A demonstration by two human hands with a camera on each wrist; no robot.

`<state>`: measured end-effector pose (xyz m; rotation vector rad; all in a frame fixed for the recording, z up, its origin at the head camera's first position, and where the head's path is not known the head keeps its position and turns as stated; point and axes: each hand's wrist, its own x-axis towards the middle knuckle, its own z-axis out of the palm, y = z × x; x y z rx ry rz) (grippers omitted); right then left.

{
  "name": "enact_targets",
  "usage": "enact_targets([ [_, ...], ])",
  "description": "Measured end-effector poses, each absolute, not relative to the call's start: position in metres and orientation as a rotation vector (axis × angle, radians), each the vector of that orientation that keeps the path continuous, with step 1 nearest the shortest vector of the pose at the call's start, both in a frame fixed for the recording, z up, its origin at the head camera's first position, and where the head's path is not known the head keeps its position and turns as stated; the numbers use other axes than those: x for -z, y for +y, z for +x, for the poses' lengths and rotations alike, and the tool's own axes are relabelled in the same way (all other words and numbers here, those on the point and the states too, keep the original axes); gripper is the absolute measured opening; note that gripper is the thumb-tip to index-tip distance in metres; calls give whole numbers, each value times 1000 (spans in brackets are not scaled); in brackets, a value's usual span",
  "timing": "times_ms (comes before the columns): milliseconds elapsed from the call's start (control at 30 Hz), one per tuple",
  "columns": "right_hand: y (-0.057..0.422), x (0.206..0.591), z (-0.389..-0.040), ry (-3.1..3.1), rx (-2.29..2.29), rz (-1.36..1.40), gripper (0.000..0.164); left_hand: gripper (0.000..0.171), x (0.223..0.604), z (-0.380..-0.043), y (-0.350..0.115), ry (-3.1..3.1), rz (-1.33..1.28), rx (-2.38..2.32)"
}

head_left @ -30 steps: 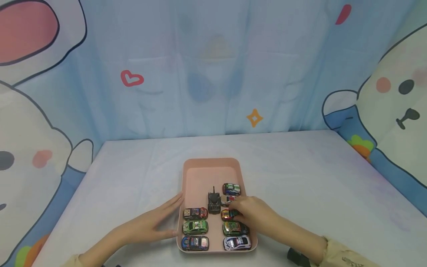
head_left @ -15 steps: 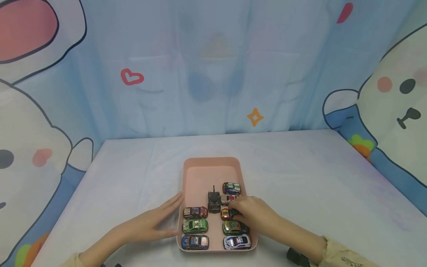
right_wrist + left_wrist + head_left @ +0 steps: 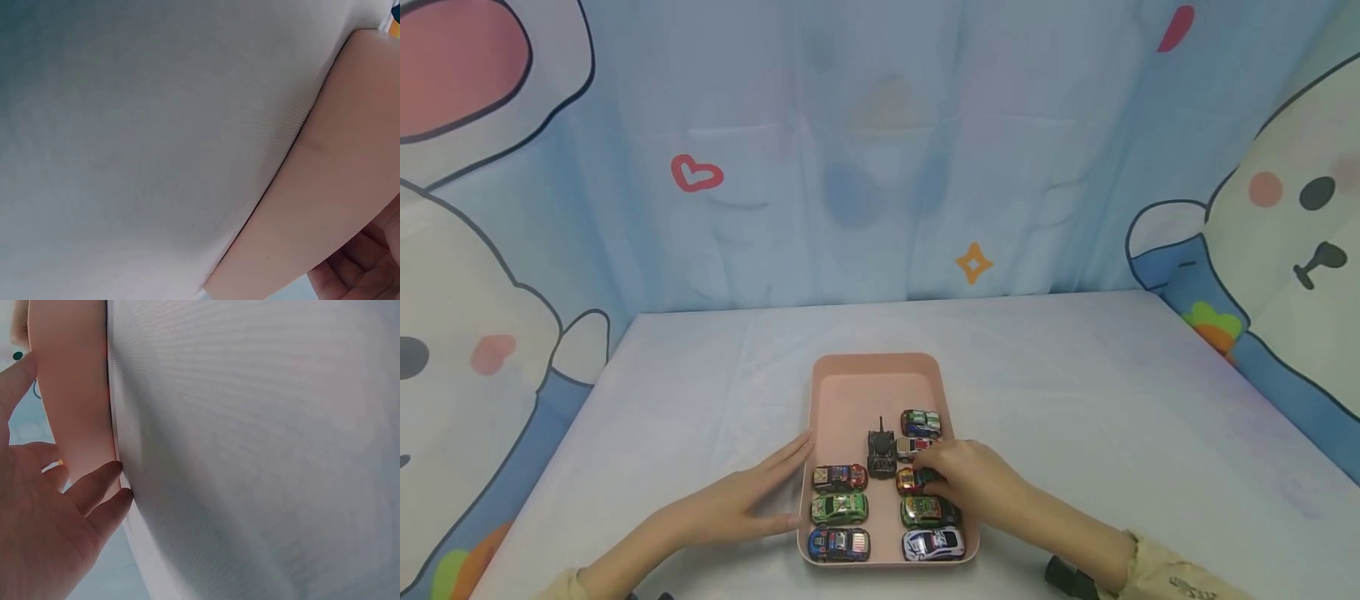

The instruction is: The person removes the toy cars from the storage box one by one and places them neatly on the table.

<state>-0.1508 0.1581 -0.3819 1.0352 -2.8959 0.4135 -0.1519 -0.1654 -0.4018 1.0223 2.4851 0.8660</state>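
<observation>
A pink tray (image 3: 880,367) bears several small toy cars and a dark toy tank (image 3: 882,454) whose barrel points to the far end. My left hand (image 3: 748,504) rests against the tray's left wall, fingers extended; the left wrist view has the fingertips at the wall's lower edge. Reaching over the right wall, my right hand (image 3: 970,479) pinches a red and yellow toy car (image 3: 910,481), partly hidden by the fingers. Just beyond it sits a white and red toy car (image 3: 910,448), and on the near side a dark green one (image 3: 921,511).
A blue-green toy car (image 3: 921,423) heads the right column, a white and purple one (image 3: 933,543) ends it. On the left are a red and black car (image 3: 840,477), a green car (image 3: 838,510) and a blue car (image 3: 839,545). White cloth (image 3: 1075,400) covers the table before a printed curtain.
</observation>
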Motion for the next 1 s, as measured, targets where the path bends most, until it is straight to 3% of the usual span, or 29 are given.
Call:
enact_targets([
  [1000,198,343,-167,-2751,-516,899,25,85,403,-152,-166,2499,1033,-861],
])
